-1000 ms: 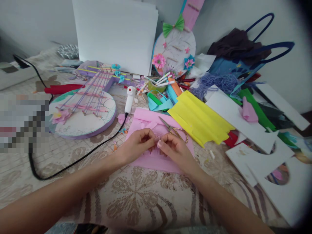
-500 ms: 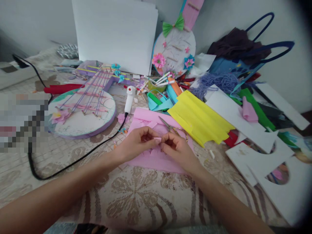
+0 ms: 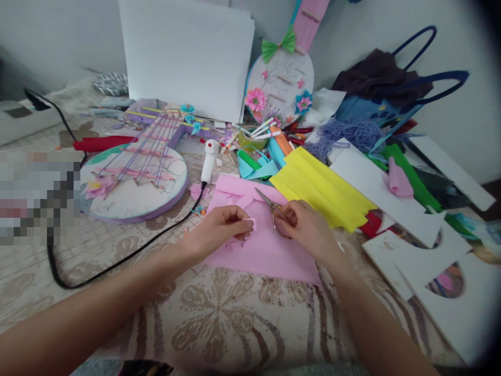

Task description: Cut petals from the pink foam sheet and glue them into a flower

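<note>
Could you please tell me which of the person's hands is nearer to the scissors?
The right hand: it lies on the handles of the scissors on the pink sheet. The left hand is apart, to their left, pinching a small pink paper piece.

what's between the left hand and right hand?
Head view: only bare pink paper sheet. The left hand pinches a small pink piece; the right hand touches the scissors.

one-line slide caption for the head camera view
Left hand pinches a small pink paper piece above a pink sheet; right hand touches the scissors.
</note>
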The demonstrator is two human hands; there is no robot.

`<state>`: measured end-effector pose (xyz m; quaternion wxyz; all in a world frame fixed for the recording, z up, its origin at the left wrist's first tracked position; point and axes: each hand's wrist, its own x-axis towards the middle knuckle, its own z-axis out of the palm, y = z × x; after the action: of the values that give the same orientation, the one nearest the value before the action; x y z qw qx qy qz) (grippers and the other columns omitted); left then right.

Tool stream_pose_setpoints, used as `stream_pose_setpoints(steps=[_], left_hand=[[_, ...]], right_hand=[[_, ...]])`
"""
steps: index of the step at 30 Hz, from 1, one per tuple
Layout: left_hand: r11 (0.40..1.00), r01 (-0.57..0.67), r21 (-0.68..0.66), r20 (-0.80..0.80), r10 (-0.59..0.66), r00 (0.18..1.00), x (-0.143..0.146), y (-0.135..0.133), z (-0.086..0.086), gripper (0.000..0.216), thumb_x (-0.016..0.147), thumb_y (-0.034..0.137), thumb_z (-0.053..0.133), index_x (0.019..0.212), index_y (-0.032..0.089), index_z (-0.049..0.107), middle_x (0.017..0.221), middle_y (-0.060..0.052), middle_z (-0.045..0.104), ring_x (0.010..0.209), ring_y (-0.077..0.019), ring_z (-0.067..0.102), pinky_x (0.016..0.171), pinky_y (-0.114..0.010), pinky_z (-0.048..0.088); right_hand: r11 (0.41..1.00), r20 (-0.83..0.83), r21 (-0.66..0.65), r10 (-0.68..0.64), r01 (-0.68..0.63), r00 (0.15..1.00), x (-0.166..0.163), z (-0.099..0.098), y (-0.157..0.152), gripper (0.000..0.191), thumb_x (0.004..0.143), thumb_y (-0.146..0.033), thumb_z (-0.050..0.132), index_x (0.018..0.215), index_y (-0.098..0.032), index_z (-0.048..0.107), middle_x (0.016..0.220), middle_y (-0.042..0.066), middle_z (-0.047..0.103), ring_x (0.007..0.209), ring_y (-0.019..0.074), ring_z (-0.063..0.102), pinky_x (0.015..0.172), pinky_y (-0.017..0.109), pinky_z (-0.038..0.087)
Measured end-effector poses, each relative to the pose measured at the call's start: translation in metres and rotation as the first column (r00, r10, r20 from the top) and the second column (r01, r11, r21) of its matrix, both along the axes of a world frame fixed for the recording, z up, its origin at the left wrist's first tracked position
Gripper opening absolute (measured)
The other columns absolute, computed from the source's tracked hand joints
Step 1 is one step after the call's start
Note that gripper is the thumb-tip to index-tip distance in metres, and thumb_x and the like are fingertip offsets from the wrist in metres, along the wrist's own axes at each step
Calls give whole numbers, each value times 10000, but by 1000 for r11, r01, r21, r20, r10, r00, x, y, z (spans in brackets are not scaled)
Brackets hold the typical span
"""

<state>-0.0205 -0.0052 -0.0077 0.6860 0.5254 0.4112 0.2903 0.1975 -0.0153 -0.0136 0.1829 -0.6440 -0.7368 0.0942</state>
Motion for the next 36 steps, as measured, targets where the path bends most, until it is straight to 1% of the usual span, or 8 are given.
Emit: stream_pose_setpoints(steps=[10,13,14,17,21,26,32,36], left_hand=[[1000,-5,-4,39,6,999,0,-2,0,167,736,275,617,732,120,555,650,2,581,614,-96,538,620,-244,427],[1000,-2,-3,32,2,999,0,-2,-2,169,737,280,615,736,121,555,663,-3,583,623,-100,537,621,-249,427],[1000,-1,0,27,1,1000,0,-2,-2,170,737,281,615,736,122,554,667,-5,582,623,-102,536,618,-250,426],[1000,-5,-1,33,5,999,1,-2,-3,169,740,282,610,728,126,546,661,-3,573,618,-104,530,608,-249,419],[1000,-29,8,49,29,998,2,-2,-5,162,748,272,603,718,127,536,625,21,542,577,-82,495,583,-227,397],[999,-20,50,38,18,999,3,-4,-6,153,763,265,590,735,123,540,649,20,542,588,-76,490,576,-212,391],[995,-45,91,23,43,999,5,-7,-7,154,769,267,583,733,126,532,655,17,536,594,-80,488,570,-210,394],[993,-57,101,7,57,998,5,-9,-9,174,773,294,578,732,132,530,668,6,543,614,-95,503,577,-224,402]], right_hand=[[998,131,5,-65,65,989,4,-5,3,227,821,-377,495,690,-192,486,718,57,595,621,191,532,507,272,292],[997,-161,-29,-77,73,984,-1,1,1,188,833,-374,482,781,-193,483,712,37,590,598,169,533,524,270,342],[997,-314,-65,-55,37,948,-4,3,-1,180,835,-374,478,823,-194,479,702,24,578,588,157,529,527,265,360],[975,-674,-170,-10,-142,739,-16,6,-6,210,798,-367,538,902,-194,479,663,-23,500,532,113,471,489,234,368],[922,-800,-268,-51,-280,598,-31,3,-15,230,719,-331,642,846,-187,515,586,-64,413,471,83,375,434,210,319],[937,-780,-269,-74,-225,621,-42,-1,-24,229,655,-276,700,783,-180,536,606,-51,458,514,91,392,458,209,326],[964,-709,-213,-41,-158,704,-50,2,-27,92,711,-205,614,729,-172,530,595,-45,458,532,96,396,484,210,314],[965,-730,-203,-36,-166,683,-51,1,-28,55,744,-204,562,725,-175,519,592,-47,442,509,89,373,463,206,290]])
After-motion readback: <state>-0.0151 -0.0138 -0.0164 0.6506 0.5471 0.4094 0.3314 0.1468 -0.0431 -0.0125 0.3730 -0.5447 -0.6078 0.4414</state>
